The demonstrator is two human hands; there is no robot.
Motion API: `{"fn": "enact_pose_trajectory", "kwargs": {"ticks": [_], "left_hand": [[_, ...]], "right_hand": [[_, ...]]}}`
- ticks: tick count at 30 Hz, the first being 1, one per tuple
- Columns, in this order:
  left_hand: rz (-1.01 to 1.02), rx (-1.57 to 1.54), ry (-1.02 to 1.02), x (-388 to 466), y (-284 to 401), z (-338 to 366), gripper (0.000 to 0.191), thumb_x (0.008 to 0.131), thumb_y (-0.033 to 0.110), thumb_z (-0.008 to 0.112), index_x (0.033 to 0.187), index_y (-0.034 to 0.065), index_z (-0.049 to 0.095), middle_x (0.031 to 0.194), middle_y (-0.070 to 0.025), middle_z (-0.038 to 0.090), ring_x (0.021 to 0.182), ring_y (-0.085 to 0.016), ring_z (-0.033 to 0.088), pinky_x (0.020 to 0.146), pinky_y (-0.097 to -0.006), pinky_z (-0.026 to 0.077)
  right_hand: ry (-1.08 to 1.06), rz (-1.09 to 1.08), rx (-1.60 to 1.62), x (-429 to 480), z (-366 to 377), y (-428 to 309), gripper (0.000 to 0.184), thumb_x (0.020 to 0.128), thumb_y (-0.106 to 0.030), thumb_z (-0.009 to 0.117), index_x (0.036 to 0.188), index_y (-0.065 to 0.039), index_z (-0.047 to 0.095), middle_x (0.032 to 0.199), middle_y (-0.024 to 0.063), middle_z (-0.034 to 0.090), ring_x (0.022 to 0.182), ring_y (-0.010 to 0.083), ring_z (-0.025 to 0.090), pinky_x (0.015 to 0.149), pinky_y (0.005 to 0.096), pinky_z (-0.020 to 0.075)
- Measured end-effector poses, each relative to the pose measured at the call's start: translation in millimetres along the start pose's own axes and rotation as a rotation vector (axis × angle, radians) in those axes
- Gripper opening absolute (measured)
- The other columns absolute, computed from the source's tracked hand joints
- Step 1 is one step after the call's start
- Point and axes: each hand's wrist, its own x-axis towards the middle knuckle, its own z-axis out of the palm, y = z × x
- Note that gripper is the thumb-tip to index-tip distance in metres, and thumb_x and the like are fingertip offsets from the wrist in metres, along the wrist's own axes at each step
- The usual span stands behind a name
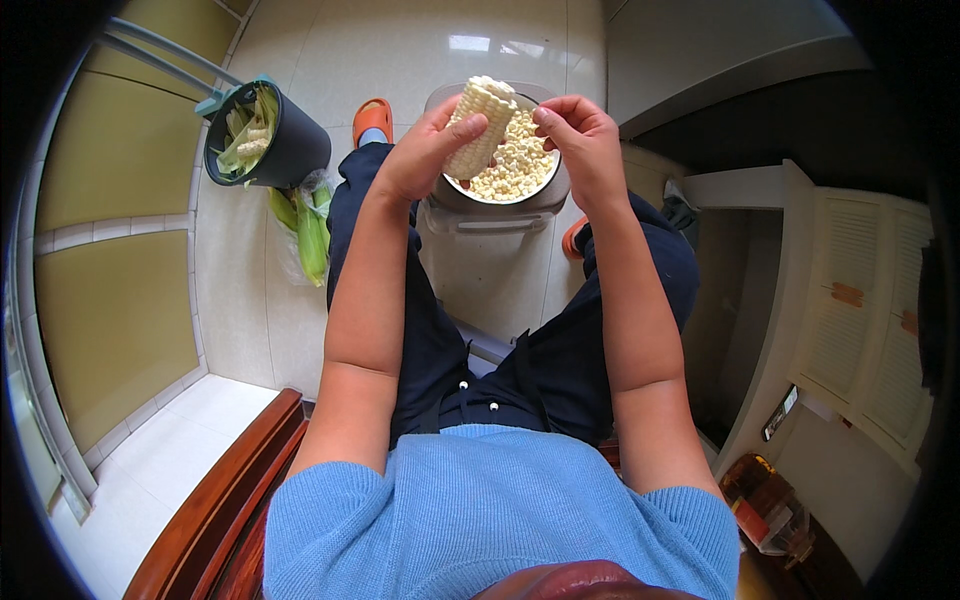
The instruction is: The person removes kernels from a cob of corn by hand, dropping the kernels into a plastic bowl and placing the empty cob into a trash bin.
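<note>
My left hand [427, 146] is closed round a pale, husked ear of corn [481, 129], tilted over a round bowl of loose corn kernels [517, 169]. The thumb lies across the front of the ear and fingertips show beneath it. Just right of the ear, my right hand [583, 139] hovers at the bowl's right edge, thumb and forefinger close together; whether a kernel is pinched between them cannot be made out. The bowl stands on a translucent plastic box [517, 223] between my feet.
A dark bin [304, 146] with corn husks and cobs [251, 142] stands at the left. Beside it, unhusked green ears of corn [309, 240] lie on the tiled floor by a clear plastic bag. White cabinets [840, 300] are on the right, reddish wooden furniture [217, 495] at the lower left.
</note>
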Motion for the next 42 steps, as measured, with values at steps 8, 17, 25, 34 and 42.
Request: {"fn": "enact_pose_trajectory", "kwargs": {"ticks": [8,17,25,34,42], "left_hand": [[0.094,-0.071,0.335,2,2,-17,0.044,0.087,0.032,0.059,0.117,0.0037,0.044,0.097,-0.0130,0.060,0.082,-0.020,0.063,0.054,-0.0280,0.054],[0.022,-0.319,0.725,25,-66,-83,0.029,0.081,0.028,0.063,0.100,0.0085,0.053,0.084,-0.0069,0.059,0.069,-0.019,0.061,0.055,-0.0309,0.051],[-0.101,-0.322,0.929,14,-96,-105,0.042,0.087,0.038,0.056,0.119,0.0117,0.049,0.102,-0.0013,0.058,0.092,-0.017,0.057,0.074,-0.0321,0.048],[-0.266,-0.573,0.635,-13,-143,-128,0.065,0.079,0.059,0.050,0.123,0.0109,0.046,0.114,-0.0073,0.056,0.105,-0.030,0.053,0.097,-0.0612,0.026],[-0.380,-0.644,0.635,-42,-158,-107,0.065,0.077,0.062,0.049,0.122,0.0153,0.048,0.117,-0.0084,0.055,0.096,-0.032,0.051,0.096,-0.0734,0.009]], "right_hand": [[0.157,0.076,-0.029,13,-13,30,0.023,0.084,-0.012,0.062,0.102,0.002,0.061,0.092,0.0050,0.063,0.083,0.0098,0.056,0.074,0.0223,0.0428],[0.676,0.146,-0.169,29,-93,213,0.044,0.078,-0.025,0.065,0.110,0.005,0.056,0.109,0.0166,0.059,0.103,0.0227,0.055,0.087,0.0325,0.0431],[0.416,0.431,-0.016,-10,-75,216,0.091,0.077,-0.050,0.067,0.140,0.000,0.025,0.131,0.0149,0.044,0.119,0.0216,0.042,0.100,0.0300,0.0321],[0.211,0.361,-0.098,-11,-87,196,0.092,0.074,-0.052,0.068,0.142,-0.004,0.027,0.137,0.0192,0.039,0.125,0.0257,0.039,0.101,0.0325,0.0323],[0.253,0.378,-0.187,-56,-97,197,0.099,0.069,-0.058,0.068,0.141,-0.003,0.027,0.138,0.0224,0.038,0.127,0.0302,0.038,0.103,0.0355,0.0317]]}}
